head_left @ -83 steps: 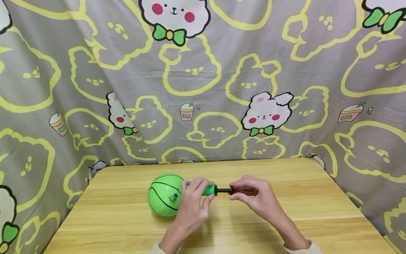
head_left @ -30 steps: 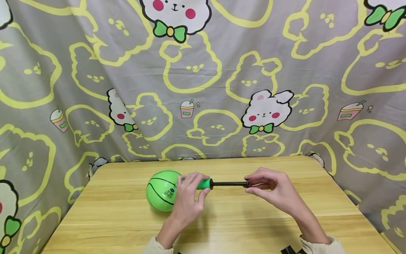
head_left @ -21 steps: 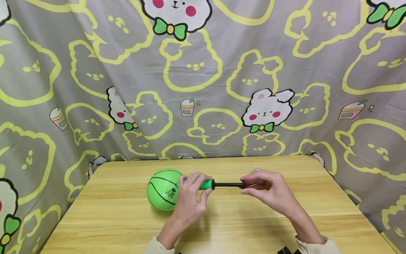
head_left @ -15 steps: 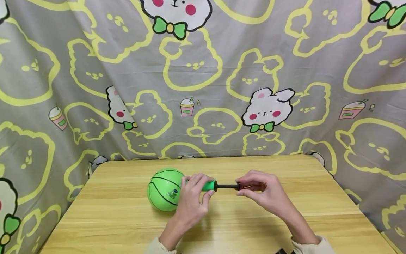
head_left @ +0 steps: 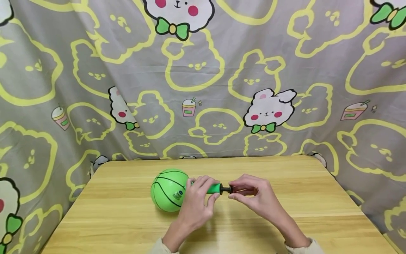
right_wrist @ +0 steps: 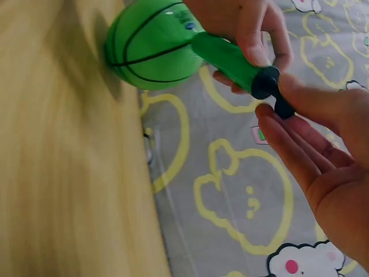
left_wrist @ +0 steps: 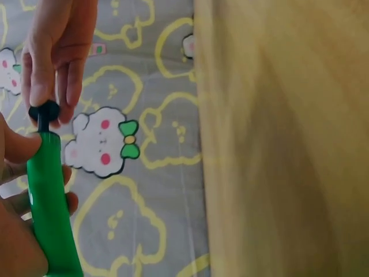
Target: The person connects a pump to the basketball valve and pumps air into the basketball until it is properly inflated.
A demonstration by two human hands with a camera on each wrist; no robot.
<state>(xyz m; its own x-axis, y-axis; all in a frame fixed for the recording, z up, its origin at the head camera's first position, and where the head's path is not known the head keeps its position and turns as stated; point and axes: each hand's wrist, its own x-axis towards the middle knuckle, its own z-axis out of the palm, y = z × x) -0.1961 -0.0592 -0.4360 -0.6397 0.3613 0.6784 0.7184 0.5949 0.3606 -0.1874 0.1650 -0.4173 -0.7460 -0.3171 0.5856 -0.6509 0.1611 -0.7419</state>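
A green ball (head_left: 168,190) with black basketball lines rests on the table. Against its right side lies the front end of a green hand pump (left_wrist: 52,202), lying roughly level above the tabletop. My left hand (head_left: 198,203) grips the pump's barrel next to the ball, thumb on the near side. The thumb and fingers of my right hand (head_left: 257,195) pinch the black knob (right_wrist: 283,108) at the end of the plunger. Only a short stretch of black rod (head_left: 226,189) shows between barrel and knob. My left hand hides where the pump meets the ball.
The wooden table (head_left: 111,218) runs back to a grey curtain (head_left: 203,77) printed with yellow outlines and white cartoon animals. The same cloth hangs at the left and right sides. Pale sleeves (head_left: 306,247) reach in from the bottom edge.
My right hand first drew the plunger far out to the right, then pushed it left until little rod shows. My left hand kept its grip while ball and pump shifted slightly right.
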